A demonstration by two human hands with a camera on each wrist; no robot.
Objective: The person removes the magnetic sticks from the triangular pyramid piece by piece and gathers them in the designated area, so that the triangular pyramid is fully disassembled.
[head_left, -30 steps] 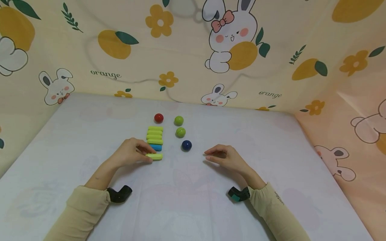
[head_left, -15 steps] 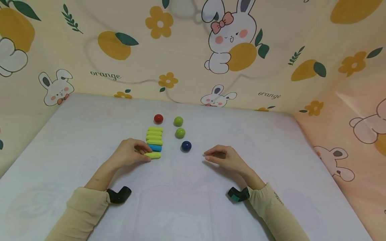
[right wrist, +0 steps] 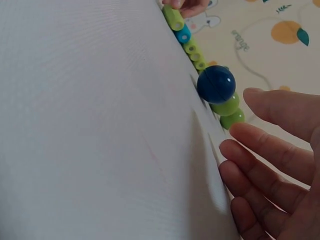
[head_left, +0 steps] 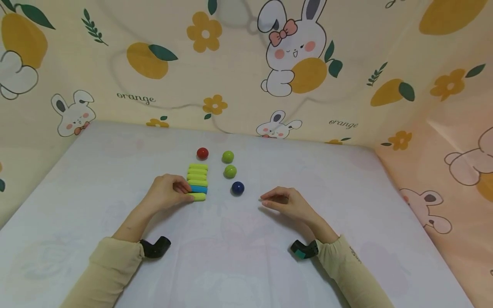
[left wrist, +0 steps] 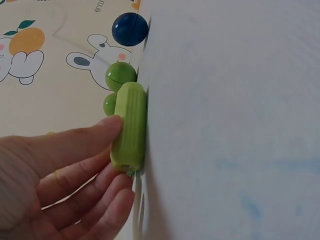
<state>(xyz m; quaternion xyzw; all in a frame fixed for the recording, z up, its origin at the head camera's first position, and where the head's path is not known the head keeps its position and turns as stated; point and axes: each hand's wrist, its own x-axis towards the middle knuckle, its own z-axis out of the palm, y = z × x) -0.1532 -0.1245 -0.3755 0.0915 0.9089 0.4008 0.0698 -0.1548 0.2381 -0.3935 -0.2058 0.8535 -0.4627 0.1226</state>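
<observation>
My left hand (head_left: 166, 190) pinches the left end of a yellow-green grooved stick (head_left: 199, 197) at the near end of a row. In the left wrist view, the thumb presses on the stick (left wrist: 132, 130) and the other fingers curl behind it. Right behind it lies a blue stick (head_left: 200, 189), partly covered by fingers, and beyond that several more yellow-green sticks (head_left: 198, 176) lie side by side. My right hand (head_left: 289, 201) hovers low over the table with loosely bent fingers and nothing in them. A dark blue ball (head_left: 237, 188) is nearest to it.
Two green balls (head_left: 230, 171) and a red ball (head_left: 202, 153) sit farther back on the white-covered table (head_left: 231, 265). Patterned cloth walls (head_left: 235, 64) rise behind the table and at its sides. Each wrist bears a black device (head_left: 155, 247).
My left hand has slid the near yellow-green stick away from me, closing the gap to the blue stick. The right hand has kept its place.
</observation>
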